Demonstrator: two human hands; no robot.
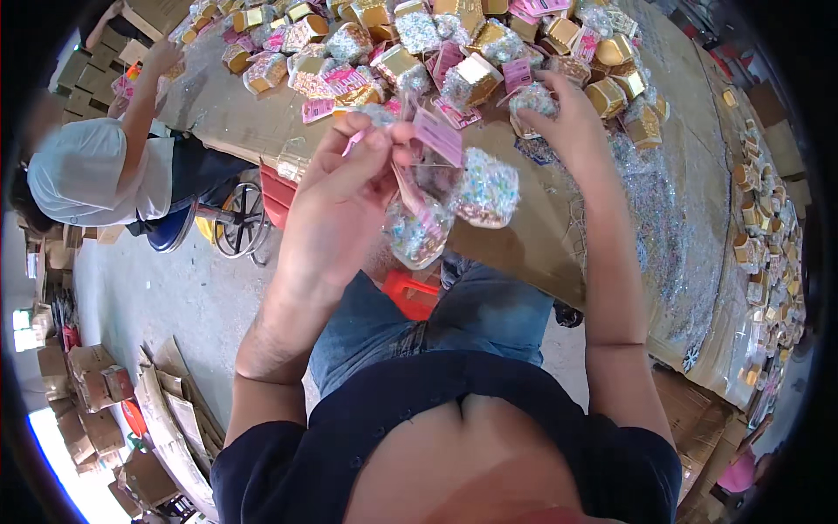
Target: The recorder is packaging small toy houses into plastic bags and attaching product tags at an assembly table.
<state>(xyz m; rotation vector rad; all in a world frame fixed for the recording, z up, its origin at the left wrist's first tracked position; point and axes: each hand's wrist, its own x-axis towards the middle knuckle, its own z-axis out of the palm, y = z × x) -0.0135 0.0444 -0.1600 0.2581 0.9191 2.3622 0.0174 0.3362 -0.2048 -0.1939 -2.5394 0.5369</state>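
Observation:
My left hand (336, 192) is raised over the table's near edge, fingers closed on a bunch of small glittery ornaments (489, 188) with pink tags. Several of them dangle below the fingertips, covered in pale iridescent glitter. One pink tag (436, 137) stands out beside the fingers. My right hand (574, 122) reaches to the front of the pile, thumb and fingers around another glittery ornament (532, 103) resting on the table. Behind both hands lies the heap of ornaments (419, 33), gold and glitter-coated, many with pink tags.
Loose glitter (650, 227) is strewn over the right part of the brown tabletop (524, 253). More gold pieces (758, 253) lie along the far right. At the left a person in a white shirt (96, 170) works at the table. A red stool (410, 295) shows below; flattened cardboard (179, 410) leans at lower left.

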